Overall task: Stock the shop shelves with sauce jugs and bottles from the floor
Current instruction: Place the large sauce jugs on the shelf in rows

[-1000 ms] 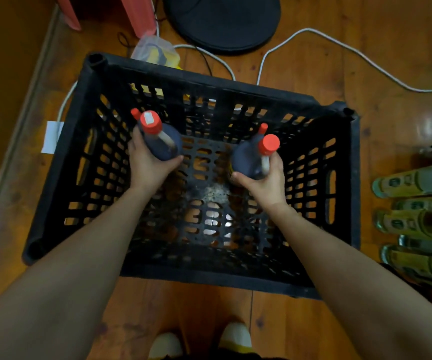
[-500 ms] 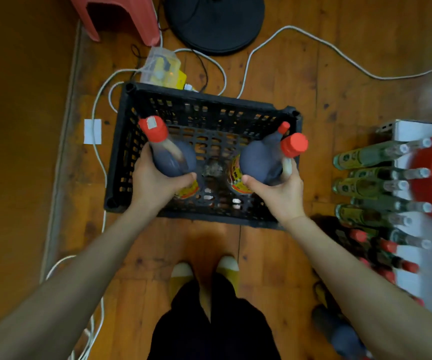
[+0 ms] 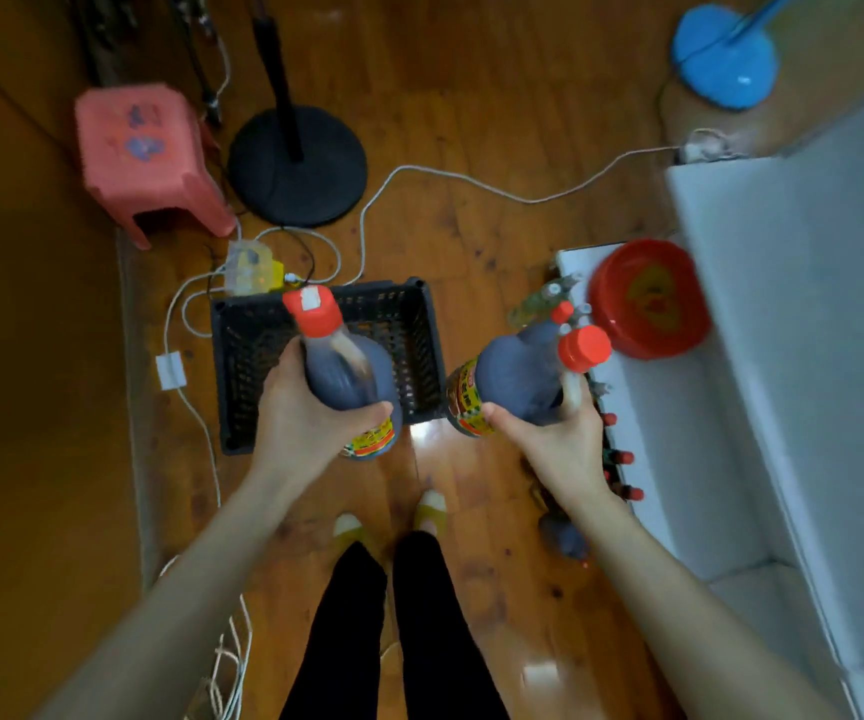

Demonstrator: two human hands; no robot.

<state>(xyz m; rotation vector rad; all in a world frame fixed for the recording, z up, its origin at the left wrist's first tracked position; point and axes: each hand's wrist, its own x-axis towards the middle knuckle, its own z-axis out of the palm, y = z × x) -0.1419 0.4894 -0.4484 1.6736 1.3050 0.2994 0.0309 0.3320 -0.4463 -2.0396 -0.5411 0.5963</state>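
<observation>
My left hand (image 3: 301, 419) grips a dark sauce jug (image 3: 349, 374) with a red cap, held high above the black crate (image 3: 422, 350) on the floor. In my right hand (image 3: 557, 445) is a second dark, red-capped jug (image 3: 515, 383), held by its handle and leaning toward the white shelf (image 3: 679, 433) on the right. The crate looks empty where it shows. Small red-capped bottles (image 3: 622, 457) line the lower shelf's edge, and another dark jug (image 3: 565, 535) stands on the floor by the shelf.
A red bowl (image 3: 648, 298) sits on the shelf. A pink stool (image 3: 144, 153), a black round stand base (image 3: 297, 166), a blue fan base (image 3: 723, 54), a yellow power strip (image 3: 255, 270) and white cables (image 3: 471, 181) lie on the wooden floor. My feet (image 3: 429, 509) stand behind the crate.
Both jugs have been lifted out of the crate and carried upward. My view has risen and swung right, so the crate looks smaller and the shelf is in sight.
</observation>
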